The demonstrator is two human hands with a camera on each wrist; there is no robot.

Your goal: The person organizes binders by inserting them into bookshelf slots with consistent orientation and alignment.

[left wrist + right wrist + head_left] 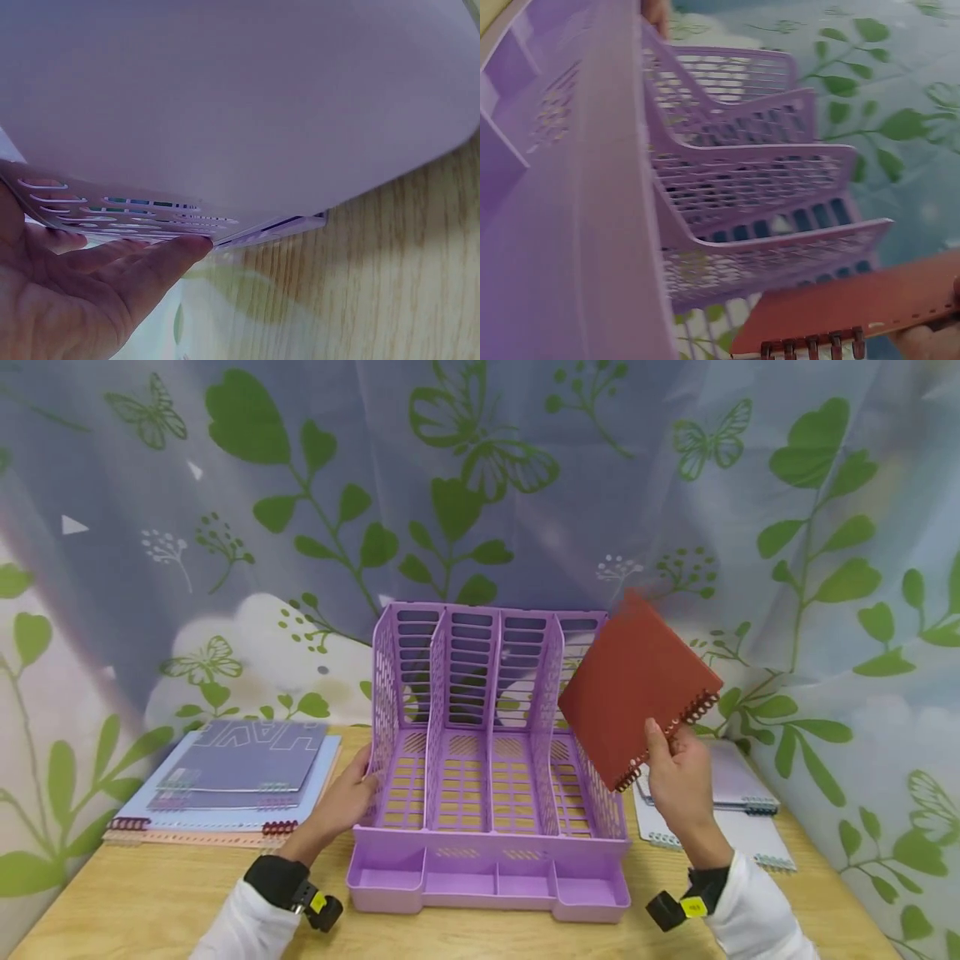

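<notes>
A purple desk file organizer (pixel 491 839) with upright slotted dividers and a front row of small trays stands on the table. My left hand (pixel 345 797) rests against its outer left side. The left wrist view shows this hand (pixel 97 289) with fairly straight fingers along the slotted side panel (pixel 142 214). My right hand (pixel 681 777) pinches a red spiral notebook (pixel 637 685) near its bound edge, thumb on the cover. Held tilted in the air, the notebook overlaps the organizer's right side. In the right wrist view the notebook (pixel 840 307) is beside the rightmost divider (pixel 780 244).
A stack of notebooks (pixel 240 764), blue-grey and light blue on top, lies left of the organizer. On the right lie more pale spiral notebooks (pixel 750 835), partly behind my right hand. A leaf-patterned curtain (pixel 480 527) hangs behind the wooden table (pixel 187 893).
</notes>
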